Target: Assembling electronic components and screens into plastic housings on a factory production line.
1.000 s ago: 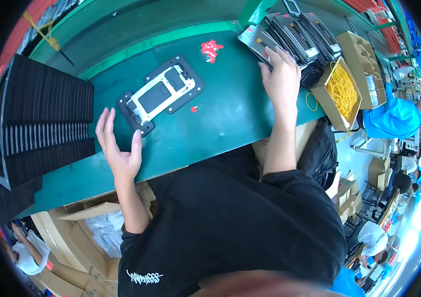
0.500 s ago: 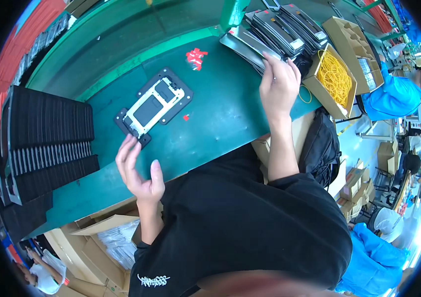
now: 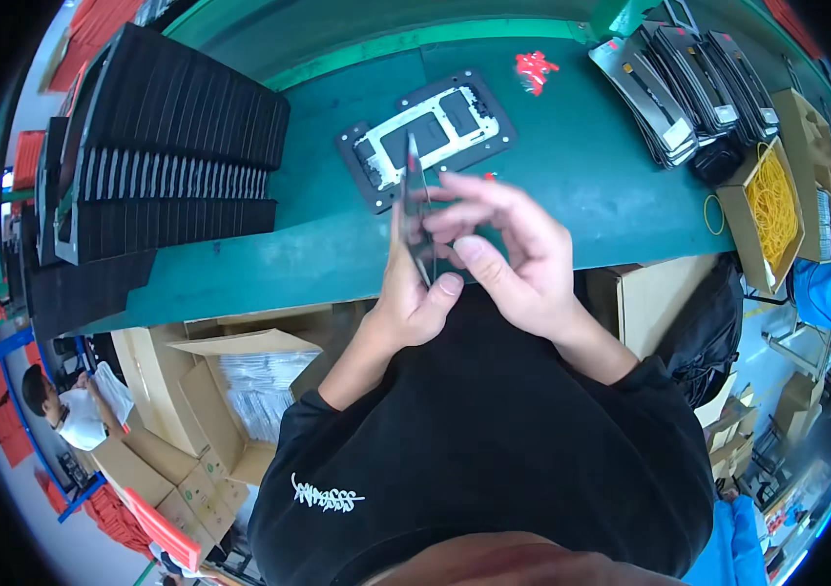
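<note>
My left hand [image 3: 406, 298] is closed on a thin, dark flat panel [image 3: 415, 190], seen almost edge-on and upright above the bench's near edge. My right hand [image 3: 528, 269] is just right of it, fingers bent and apart, thumb away from them. Its fingertips are blurred against the panel, and I cannot tell whether they touch it. Beyond both hands, a black fixture plate [image 3: 498, 103] lies on the green bench [image 3: 581, 186]. A white rectangular frame with dark panels [image 3: 435, 151] sits in the plate. Part of the frame's near edge is behind the held panel.
Dark slotted racks [image 3: 191, 117] with several thin parts stand at left. Flat dark sheets [image 3: 645, 98] are stacked at back right, near a carton of yellow bands [image 3: 772, 210]. Red scraps [image 3: 535, 70] lie at the back. An open carton [image 3: 215, 410] is below the bench.
My right hand has come back from the sheet stack toward the middle. A panel is now in my left hand, which has left the fixture's near corner. The whole view has shifted.
</note>
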Demonstrator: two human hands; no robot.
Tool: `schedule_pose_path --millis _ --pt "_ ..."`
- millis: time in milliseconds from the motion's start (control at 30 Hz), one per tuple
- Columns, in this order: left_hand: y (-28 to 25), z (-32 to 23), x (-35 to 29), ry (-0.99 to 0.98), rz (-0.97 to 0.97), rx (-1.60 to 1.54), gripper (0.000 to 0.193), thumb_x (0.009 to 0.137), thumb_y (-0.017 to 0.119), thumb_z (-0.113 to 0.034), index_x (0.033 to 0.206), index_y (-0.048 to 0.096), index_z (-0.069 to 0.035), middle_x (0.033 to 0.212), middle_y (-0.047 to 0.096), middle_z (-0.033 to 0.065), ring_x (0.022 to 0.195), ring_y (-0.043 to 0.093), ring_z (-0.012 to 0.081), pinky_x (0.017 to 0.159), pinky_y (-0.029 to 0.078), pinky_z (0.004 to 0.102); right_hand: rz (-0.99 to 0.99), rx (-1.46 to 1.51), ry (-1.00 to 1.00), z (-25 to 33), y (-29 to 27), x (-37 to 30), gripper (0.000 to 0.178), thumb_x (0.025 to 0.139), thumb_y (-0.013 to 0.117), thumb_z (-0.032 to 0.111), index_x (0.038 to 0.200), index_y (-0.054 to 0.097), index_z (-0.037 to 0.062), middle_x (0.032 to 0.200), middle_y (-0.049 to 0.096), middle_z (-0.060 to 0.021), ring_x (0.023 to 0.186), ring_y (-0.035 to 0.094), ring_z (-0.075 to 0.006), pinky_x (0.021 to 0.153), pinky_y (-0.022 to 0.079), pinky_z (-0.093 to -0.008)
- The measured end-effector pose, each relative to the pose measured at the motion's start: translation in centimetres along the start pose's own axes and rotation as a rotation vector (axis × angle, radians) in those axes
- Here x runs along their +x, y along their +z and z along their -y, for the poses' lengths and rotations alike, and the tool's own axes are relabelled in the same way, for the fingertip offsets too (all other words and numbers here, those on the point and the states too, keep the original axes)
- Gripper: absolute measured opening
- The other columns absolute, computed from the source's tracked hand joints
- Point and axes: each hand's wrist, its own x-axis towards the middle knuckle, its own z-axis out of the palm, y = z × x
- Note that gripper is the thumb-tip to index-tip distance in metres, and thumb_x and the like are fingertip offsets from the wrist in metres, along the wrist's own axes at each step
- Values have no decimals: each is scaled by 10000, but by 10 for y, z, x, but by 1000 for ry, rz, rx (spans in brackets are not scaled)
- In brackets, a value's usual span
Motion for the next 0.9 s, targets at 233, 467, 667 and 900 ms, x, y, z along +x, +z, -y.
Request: schedule_pose_path --millis 233,467,667,900 --pt "-5 32 -35 -44 -9 405 1028 858 758 -227 1632 116 -17 1494 348 292 1249 507 426 1031 443 470 90 326 123 -8 0 3 191 1030 618 117 1173 562 3 950 609 -27 864 584 -85 792 494 -254" --pt "-9 -20 7 -115 -19 74 889 974 619 -448 1606 164 -19 1426 462 267 1078 600 304 758 557 371 232 -148 0 8 -58 58 125 1018 643 148 999 576 44 935 596 4 833 551 -81 766 467 -242" --pt "-22 -29 11 -236 -76 -352 778 1064 383 -538 1626 143 -56 1415 493 271 1063 657 358 649 626 354 -11 -1093 -150 -32 -134 116 69 983 666 96 1003 633 40 927 627 13 806 559 -72 709 461 -242" --pt "-22 -37 24 -233 -131 -989 817 1047 154 -646 1578 230 -29 1442 488 282 1111 655 432 680 656 498 325 -385 68 -5 -45 95 238 979 663 93 1215 669 62 869 651 18 679 579 -38 612 448 -215"
